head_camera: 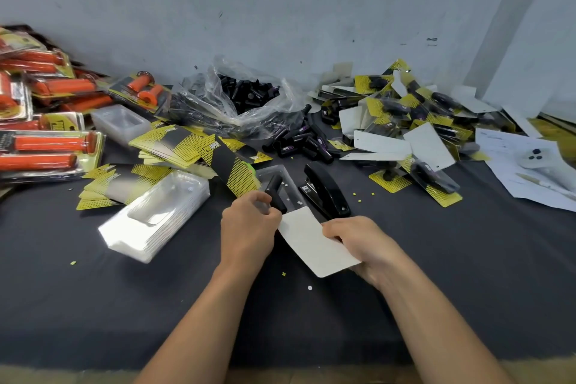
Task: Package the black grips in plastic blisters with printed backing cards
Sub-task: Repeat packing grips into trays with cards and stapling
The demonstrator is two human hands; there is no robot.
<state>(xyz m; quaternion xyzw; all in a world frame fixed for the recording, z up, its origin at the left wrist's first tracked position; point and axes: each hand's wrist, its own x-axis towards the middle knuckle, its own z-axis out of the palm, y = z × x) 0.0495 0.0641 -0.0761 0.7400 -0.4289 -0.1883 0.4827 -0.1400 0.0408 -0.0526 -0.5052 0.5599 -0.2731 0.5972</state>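
Dark table (436, 259): stapler (327, 190), blister stack (156, 218).

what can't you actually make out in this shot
All in the head view.
Printed face of the backing card: turned down, only its white back shows.
Near end of the black grip, and what the left hand pinches: hidden behind its curled fingers.
Lettering on the loose printed cards: too small, blurred.
Orange packs: cut off by the left edge.

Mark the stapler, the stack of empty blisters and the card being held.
stapler (324, 188), head view, on its black top arm.
stack of empty blisters (159, 206), head view, top blister's pocket.
card (314, 243), head view, middle of its white side.
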